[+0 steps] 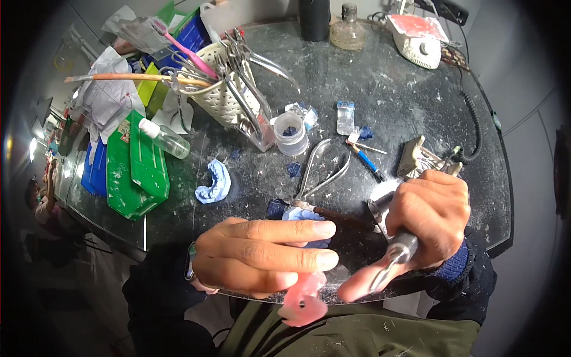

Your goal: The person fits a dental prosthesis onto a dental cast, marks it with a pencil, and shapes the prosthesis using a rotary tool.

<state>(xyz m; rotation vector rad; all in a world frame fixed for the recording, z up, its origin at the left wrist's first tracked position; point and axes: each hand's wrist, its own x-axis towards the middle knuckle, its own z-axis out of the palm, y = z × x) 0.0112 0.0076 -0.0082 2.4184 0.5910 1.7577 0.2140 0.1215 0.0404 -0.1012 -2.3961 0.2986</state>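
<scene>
My left hand point(262, 253) is closed, its fingers laid across a pink denture plate point(306, 306) that hangs below the fingertips, over the table's front edge. The thumb is mostly hidden. In my right fist is what looks like a metal handpiece point(404, 247), its thin, blurred tip pointing down beside the extended thumb. My right hand point(431, 217) is a short gap to the right of the plate. Just beyond my left fingers a pale blue dental cast point(301, 215) is partly covered. Another pale blue cast point(213, 182) lies farther left.
Pliers point(324, 169), a brown-handled tool point(345, 218) and a blue-handled brush point(366, 162) lie beyond my hands. Farther back stand a plastic cup point(291, 135) and a basket point(217, 107) crammed with tools. A green box point(134, 169) is left, a white control box point(416, 44) far right.
</scene>
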